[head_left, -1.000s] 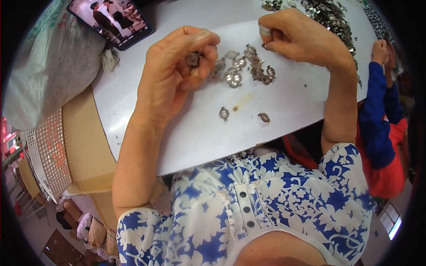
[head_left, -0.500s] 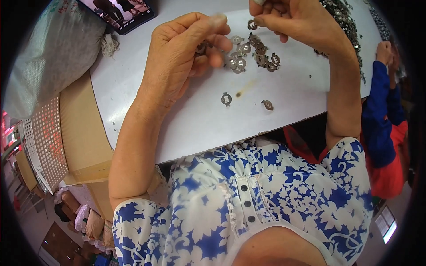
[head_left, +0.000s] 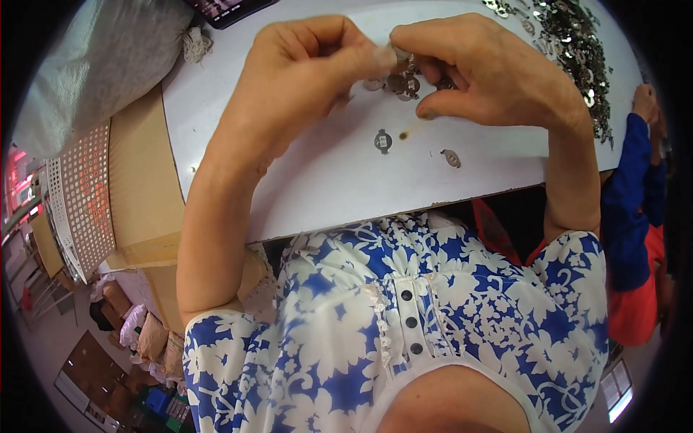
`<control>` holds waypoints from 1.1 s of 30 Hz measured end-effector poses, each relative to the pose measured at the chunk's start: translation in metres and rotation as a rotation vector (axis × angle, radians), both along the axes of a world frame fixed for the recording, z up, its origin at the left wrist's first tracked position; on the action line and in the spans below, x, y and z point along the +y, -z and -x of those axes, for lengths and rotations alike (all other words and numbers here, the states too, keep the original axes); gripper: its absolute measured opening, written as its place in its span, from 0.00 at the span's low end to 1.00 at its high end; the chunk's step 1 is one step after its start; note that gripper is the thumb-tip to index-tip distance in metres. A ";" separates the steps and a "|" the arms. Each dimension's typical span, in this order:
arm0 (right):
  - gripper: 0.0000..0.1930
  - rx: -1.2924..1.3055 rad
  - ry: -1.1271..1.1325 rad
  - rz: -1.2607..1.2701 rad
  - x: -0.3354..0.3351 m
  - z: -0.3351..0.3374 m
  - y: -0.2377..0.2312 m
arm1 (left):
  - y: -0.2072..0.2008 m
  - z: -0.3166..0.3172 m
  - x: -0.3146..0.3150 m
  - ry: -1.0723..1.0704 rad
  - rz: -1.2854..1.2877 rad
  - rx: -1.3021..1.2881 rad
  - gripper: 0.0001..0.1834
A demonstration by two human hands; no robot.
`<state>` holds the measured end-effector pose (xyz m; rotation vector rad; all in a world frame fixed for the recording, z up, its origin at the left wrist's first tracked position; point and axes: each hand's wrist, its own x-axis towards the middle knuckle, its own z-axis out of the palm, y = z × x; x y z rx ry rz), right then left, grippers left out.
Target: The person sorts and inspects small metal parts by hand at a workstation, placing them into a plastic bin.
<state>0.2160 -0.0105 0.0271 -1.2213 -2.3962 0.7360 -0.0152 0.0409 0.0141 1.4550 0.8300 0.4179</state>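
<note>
My left hand is closed, thumb and fingers pressed together over a small cluster of flat metal pieces. Whatever lies inside its fingers is hidden, and the thumb tip looks whitish. My right hand arches over the right side of the cluster, its thumb spread away from the curled fingers. Its forefinger reaches close to the left thumb tip. More of these metal pieces show in the shade under the right fingers. Nearer to me, one round metal piece with tabs and another tilted piece lie apart on the white table.
A large heap of shiny metal pieces covers the table's right side. A phone and a pale sack are at the far left, by a cardboard box. Another person's blue sleeve shows at the right.
My right hand has come down and left over the cluster, its thumb now apart from the fingers. My left hand has moved right, and its fingers have closed up. The view has shifted slightly.
</note>
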 end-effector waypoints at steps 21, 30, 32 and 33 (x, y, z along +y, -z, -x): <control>0.09 -0.203 -0.289 0.214 -0.020 -0.008 -0.021 | 0.008 0.025 -0.071 -0.127 0.809 -0.799 0.09; 0.04 -0.200 -0.150 0.115 -0.020 0.012 -0.006 | 0.019 0.024 -0.080 -0.288 0.769 -0.805 0.18; 0.03 0.035 -0.151 0.151 -0.010 0.010 -0.019 | 0.019 0.024 -0.081 -0.302 0.775 -0.735 0.19; 0.03 0.100 -0.093 0.151 -0.009 0.010 -0.023 | 0.015 0.021 -0.083 -0.360 0.738 -0.595 0.21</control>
